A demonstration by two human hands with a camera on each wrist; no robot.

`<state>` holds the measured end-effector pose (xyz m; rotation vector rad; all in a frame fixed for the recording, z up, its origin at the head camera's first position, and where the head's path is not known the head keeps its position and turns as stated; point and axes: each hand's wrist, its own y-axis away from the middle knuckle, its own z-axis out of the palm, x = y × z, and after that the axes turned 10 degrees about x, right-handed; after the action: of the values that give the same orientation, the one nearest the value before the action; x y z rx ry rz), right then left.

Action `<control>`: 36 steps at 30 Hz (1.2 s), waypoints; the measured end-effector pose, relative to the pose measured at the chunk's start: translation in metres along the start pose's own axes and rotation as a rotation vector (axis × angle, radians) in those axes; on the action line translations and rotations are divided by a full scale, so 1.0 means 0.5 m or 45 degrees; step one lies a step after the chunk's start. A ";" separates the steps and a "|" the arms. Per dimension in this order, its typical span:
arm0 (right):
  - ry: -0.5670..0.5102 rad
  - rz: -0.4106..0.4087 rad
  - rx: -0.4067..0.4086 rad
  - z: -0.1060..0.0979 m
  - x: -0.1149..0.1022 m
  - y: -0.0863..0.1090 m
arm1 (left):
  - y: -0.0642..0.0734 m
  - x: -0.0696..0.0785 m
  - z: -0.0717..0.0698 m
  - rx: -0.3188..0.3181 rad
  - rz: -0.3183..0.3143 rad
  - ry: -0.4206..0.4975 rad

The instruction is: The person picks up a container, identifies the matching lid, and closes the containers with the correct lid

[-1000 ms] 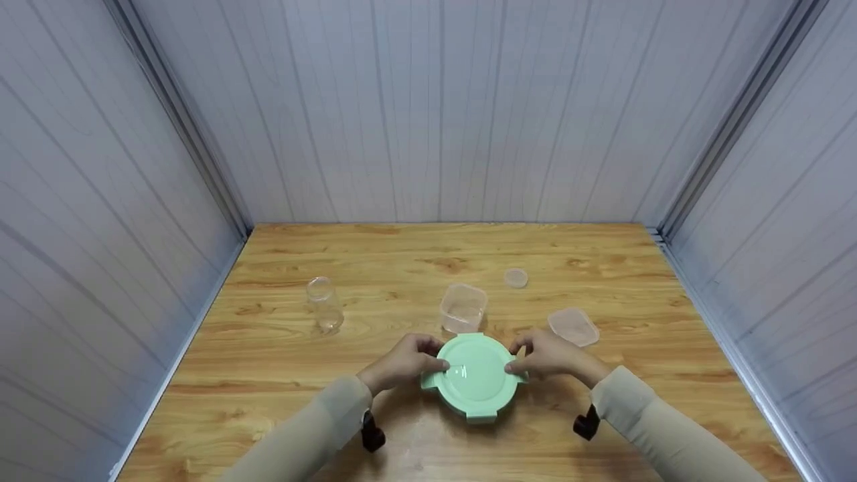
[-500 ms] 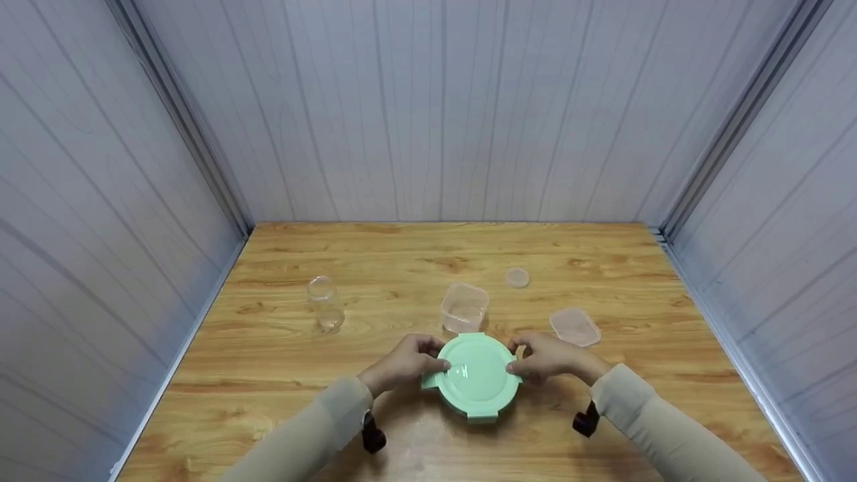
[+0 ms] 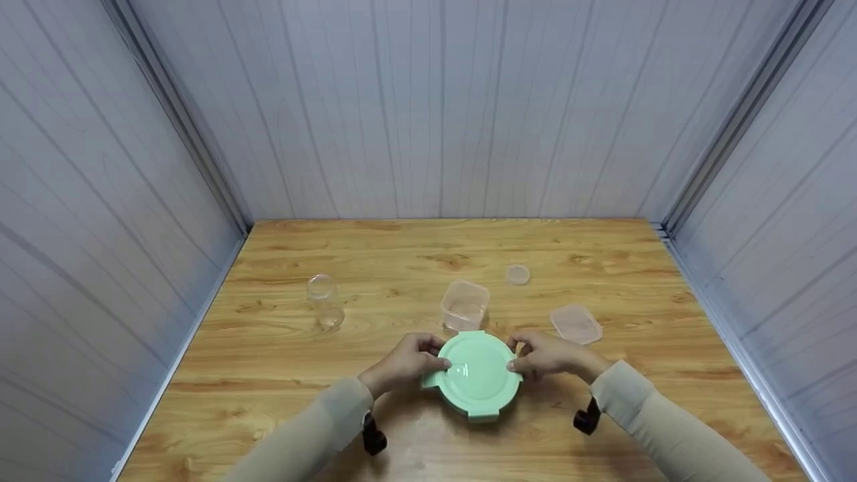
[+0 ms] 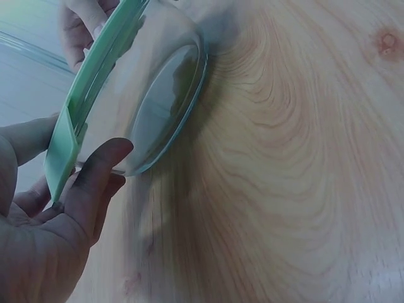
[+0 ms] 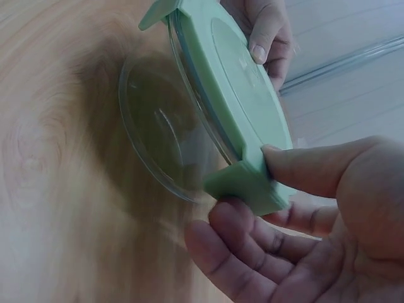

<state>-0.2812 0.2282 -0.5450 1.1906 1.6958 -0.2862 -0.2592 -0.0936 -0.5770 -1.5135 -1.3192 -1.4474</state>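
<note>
A round light-green lid (image 3: 477,378) with side flaps covers a clear glass bowl (image 5: 148,120) near the table's front. My left hand (image 3: 406,363) grips the lid's left side, thumb on top and fingers at the flap (image 4: 61,154), which slants outward. On the opposite side my right hand (image 3: 550,355) pinches the lid, its thumb at the top edge and fingers under the right flap (image 5: 249,186), which bends down past the rim. The front flap (image 3: 483,417) faces me, with neither hand on it.
Behind the lid stands a clear square container (image 3: 464,306). A translucent square lid (image 3: 576,324) lies to the right, and a small round lid (image 3: 517,274) farther back. A clear jar (image 3: 326,302) is at left. Panel walls (image 3: 442,114) enclose the wooden table (image 3: 268,375).
The right flap stuck out past my right hand one second ago and now shows less, tilted downward. My left hand and the lid have stayed in place.
</note>
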 end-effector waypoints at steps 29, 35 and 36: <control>0.171 -0.044 0.246 0.019 -0.022 -0.011 | 0.048 0.024 -0.006 0.192 0.080 -0.412; 0.206 -0.010 0.358 0.031 -0.023 -0.021 | 0.064 0.025 0.006 0.235 0.111 -0.456; 0.207 -0.017 0.360 0.032 -0.023 -0.023 | 0.065 0.025 0.007 0.233 0.108 -0.467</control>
<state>-0.2808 0.2055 -0.5468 1.4426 1.8478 -0.4597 -0.2289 -0.0966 -0.5595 -1.7416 -1.5313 -0.9959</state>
